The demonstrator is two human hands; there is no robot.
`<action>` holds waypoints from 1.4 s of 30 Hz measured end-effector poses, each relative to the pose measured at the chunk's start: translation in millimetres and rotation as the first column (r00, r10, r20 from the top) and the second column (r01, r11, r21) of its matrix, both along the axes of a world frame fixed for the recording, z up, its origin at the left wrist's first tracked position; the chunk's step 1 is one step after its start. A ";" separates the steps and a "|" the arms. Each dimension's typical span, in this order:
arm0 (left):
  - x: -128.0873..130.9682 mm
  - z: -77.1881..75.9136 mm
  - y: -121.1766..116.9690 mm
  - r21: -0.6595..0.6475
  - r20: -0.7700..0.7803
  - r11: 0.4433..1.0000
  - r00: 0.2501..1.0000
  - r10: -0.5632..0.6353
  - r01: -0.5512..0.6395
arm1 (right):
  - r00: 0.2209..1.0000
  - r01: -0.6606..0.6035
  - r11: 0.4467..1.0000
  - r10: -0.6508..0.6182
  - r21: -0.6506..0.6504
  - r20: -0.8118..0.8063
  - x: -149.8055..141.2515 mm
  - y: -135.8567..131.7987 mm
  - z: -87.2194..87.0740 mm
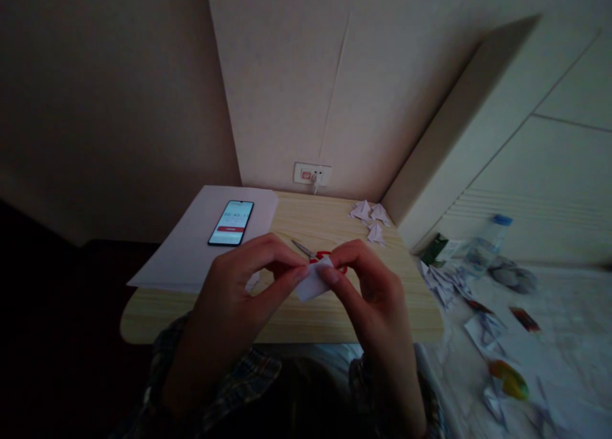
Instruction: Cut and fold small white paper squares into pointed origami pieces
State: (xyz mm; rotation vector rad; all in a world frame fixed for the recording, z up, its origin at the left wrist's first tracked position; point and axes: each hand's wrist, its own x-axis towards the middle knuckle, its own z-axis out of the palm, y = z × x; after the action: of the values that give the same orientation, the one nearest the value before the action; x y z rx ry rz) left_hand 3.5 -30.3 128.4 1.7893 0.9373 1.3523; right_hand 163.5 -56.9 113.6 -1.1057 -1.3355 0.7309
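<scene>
A small piece of white folded paper (313, 285) is held up between my two hands, above the wooden table. My left hand (248, 286) pinches its left side between thumb and index finger. On the other side, my right hand (375, 292) grips the upper right edge the same way. Just behind the paper lie scissors (306, 248) with red handles, partly hidden by the paper and my right fingers. Several small folded paper shapes (362, 210) with pointed tips rest at the table's back right corner.
White paper sheets (176, 248) cover the table's left side, with a lit phone (231, 223) on top. A wall socket (312, 174) with a plug sits behind the wooden table (296, 327). To the right, a bed (564, 337) holds a bottle (485, 244), more folded papers (440, 283) and scattered items.
</scene>
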 end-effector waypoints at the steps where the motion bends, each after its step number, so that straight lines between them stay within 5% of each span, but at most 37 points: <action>1: 0.9 -1.0 -0.6 -0.012 0.040 1.000 0.999 0.016 -0.015 | 1.000 -0.012 1.000 0.011 -0.028 -0.013 -0.4 -0.1 -0.4; 5: 2.8 -3.3 -1.2 -0.034 0.095 0.999 0.995 0.027 -0.024 | 0.998 -0.003 0.996 -0.003 -0.090 -0.067 -1.4 0.8 -2.6; 13: -3.3 -0.5 4.1 0.008 -0.071 0.999 0.997 -0.033 0.034 | 1.000 0.025 0.999 -0.025 -0.043 -0.009 1.9 1.4 -1.1; 24: 0.6 -2.9 4.0 -0.011 0.000 1.000 1.000 -0.022 0.022 | 0.999 0.018 0.999 -0.018 -0.028 -0.033 0.4 0.4 0.8; 42: 4.6 -0.3 -4.3 -0.010 0.026 0.986 0.986 0.166 -0.166 | 0.997 0.064 0.997 -0.067 -0.044 -0.049 -1.8 0.2 0.1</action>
State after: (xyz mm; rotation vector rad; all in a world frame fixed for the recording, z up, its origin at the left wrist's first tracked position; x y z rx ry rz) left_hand 8.1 -34.6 128.0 1.7139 1.0962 1.4692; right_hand 161.7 -56.6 113.7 -1.1525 -1.2404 0.7373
